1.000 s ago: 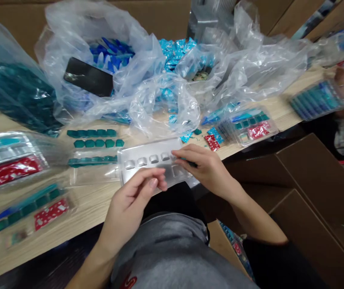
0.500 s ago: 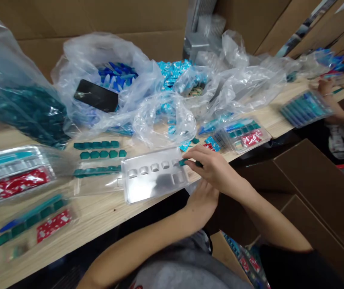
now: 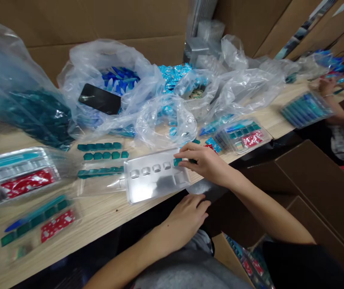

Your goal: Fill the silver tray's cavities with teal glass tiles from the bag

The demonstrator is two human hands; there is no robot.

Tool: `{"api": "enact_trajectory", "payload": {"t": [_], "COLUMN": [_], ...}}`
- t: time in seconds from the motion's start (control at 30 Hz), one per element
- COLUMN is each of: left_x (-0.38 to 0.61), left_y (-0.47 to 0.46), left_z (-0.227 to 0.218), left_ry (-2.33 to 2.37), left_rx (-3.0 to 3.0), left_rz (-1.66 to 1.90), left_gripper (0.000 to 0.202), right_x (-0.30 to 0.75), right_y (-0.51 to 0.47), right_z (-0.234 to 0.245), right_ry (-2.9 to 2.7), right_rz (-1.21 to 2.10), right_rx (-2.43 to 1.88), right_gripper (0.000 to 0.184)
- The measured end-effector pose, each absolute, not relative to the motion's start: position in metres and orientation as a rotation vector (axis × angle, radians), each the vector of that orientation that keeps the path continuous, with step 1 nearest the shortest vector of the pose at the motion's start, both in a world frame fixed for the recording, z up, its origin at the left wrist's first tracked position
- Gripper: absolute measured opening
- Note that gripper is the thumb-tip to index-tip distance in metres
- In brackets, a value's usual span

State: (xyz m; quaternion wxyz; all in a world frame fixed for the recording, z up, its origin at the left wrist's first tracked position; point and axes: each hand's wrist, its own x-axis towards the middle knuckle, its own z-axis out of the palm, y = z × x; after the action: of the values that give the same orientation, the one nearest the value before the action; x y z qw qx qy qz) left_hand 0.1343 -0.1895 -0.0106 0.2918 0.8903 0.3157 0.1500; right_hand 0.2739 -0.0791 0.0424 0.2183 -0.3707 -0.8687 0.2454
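— Cardboard boxes [image 3: 148, 24] wall off the back of this wooden bench [image 3: 99, 212], and crumpled clear bags [image 3: 130, 88] of blue and teal parts crowd it. Where are you at?

— Filling, I'd say. My right hand [image 3: 205, 164] pinches a small teal block [image 3: 177, 161] at the right end of the top row of the clear blister tray [image 3: 154, 180], which lies at the bench's near edge. The other four pockets in that row look empty.

— And the left?

— My left hand [image 3: 187, 220] hangs below the bench edge, fingers loosely spread, holding nothing.

— What does the next move call for?

— Probably seating this block square in its pocket, then reaching left for more: rows of teal blocks [image 3: 102, 155] lie just beside the tray.

— Anything else about?

— Filled trays [image 3: 18, 176] with red packets to my left, another [image 3: 244, 136] to the right, a black phone [image 3: 99, 99] on a bag, and a co-worker's hand [image 3: 325, 86] at the far right end.
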Motion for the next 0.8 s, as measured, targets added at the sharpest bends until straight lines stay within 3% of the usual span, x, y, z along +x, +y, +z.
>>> {"api": "enact_trajectory", "payload": {"t": [0.3, 0.5, 0.57, 0.7, 0.8], "left_x": [0.113, 0.083, 0.072, 0.062, 0.067], "left_y": [-0.202, -0.198, -0.189, -0.163, -0.147], "left_z": [0.012, 0.033, 0.042, 0.055, 0.057], "left_ry": [0.761, 0.831, 0.913, 1.237, 1.341], "left_rx": [2.241, 2.114, 2.071, 2.113, 2.340], "left_rz": [0.411, 0.533, 0.749, 1.245, 1.311], "left_gripper": [0.028, 0.025, 0.025, 0.023, 0.022], "right_x": [0.270, 0.268, 0.267, 0.252, 0.234], "right_y": [-0.083, -0.083, -0.088, -0.101, -0.108], "right_z": [0.030, 0.021, 0.026, 0.050, 0.067], "right_ry": [-2.356, -2.219, -1.965, -1.072, -0.595], "right_rz": [0.656, 0.673, 0.858, 1.668, 2.044], "right_rx": [-0.925, -1.124, -1.164, -1.028, -0.902], "right_gripper": [0.019, 0.020, 0.025, 0.038, 0.037]}}
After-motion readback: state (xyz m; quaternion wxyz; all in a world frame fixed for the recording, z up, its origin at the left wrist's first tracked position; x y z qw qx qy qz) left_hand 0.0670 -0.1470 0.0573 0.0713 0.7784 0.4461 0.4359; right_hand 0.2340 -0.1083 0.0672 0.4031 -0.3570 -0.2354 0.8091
